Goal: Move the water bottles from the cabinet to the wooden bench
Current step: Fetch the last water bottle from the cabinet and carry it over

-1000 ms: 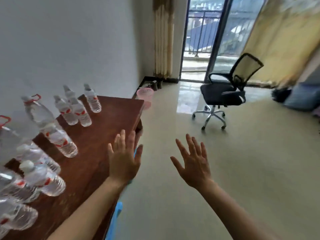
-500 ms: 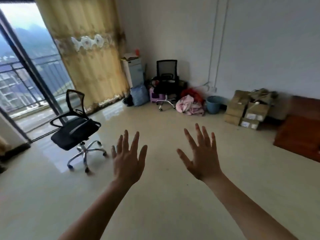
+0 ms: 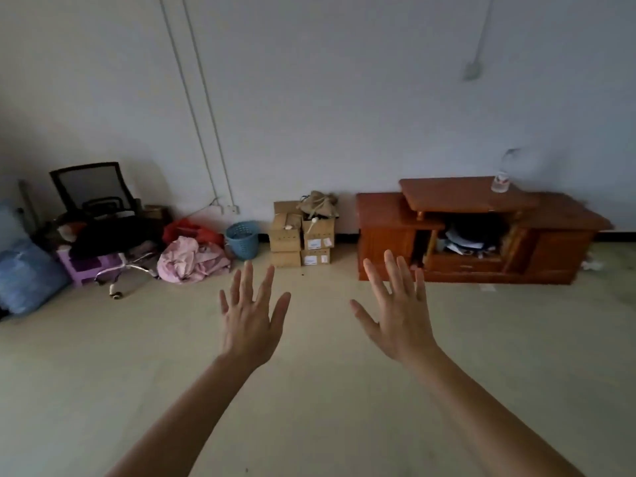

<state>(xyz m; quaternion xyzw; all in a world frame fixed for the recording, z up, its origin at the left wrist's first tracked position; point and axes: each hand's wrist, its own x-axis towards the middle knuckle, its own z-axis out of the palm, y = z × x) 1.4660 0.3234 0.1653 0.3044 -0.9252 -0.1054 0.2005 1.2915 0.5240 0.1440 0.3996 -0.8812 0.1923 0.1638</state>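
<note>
Left hand (image 3: pixel 249 325), right hand (image 3: pixel 399 321), fingers (image 3: pixel 396 280) spread, empty, 1 blurry bottle (image 3: pixel 501 177), probably water, atop cabinet (image 3: pixel 385 228), boxes (image 3: pixel 303 235) beside

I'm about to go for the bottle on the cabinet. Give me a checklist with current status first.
1. Is the left hand empty: ok, open, nothing held.
2. Is the right hand empty: ok, open, nothing held.
3. Target bottle found: ok, upright on the raised top of the cabinet, toward its right end.
4. Path clear: ok, bare floor up to the cabinet.
5. Within reach: not ok, it looks well beyond arm's length; walk closer.
6. More bottles inside the cabinet: cannot tell, its opening is dark and cluttered.
</note>
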